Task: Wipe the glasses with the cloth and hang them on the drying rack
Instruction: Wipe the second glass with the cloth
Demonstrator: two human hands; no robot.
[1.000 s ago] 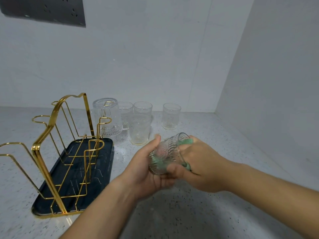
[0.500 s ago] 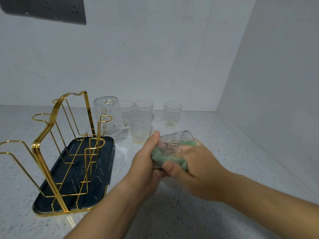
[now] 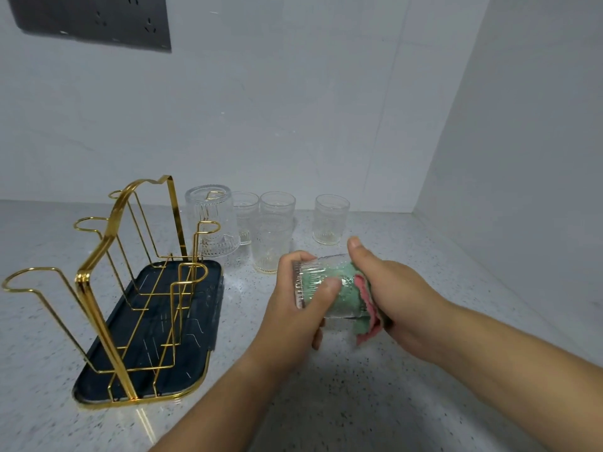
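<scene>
**Holding a ribbed tumbler sideways with a cloth pushed into its mouth**

Two bare forearms reach in over the speckled countertop [image 3: 326,402]. The left hand [image 3: 293,314] grips a ribbed glass tumbler [image 3: 321,267] lying on its side with its base to the left. The thumb lies across the front and the fingers curl over the top. The right hand [image 3: 401,298] is curled round a green-and-pink cloth [image 3: 367,324], which fills the tumbler's mouth and spills out below it.

To the left, a gold wire drying rack [image 3: 81,282] stands on a dark tray [image 3: 199,324], well apart from the hands. An upside-down glass [image 3: 212,210] hangs on one far peg.

Beyond the hands, an upright tumbler [image 3: 270,246] stands with two more [image 3: 245,210] [image 3: 277,203] behind it. A fourth [image 3: 331,220] stands apart to the right, by the white wall. A dark socket panel [image 3: 94,24] sits high on the wall at left.
</scene>
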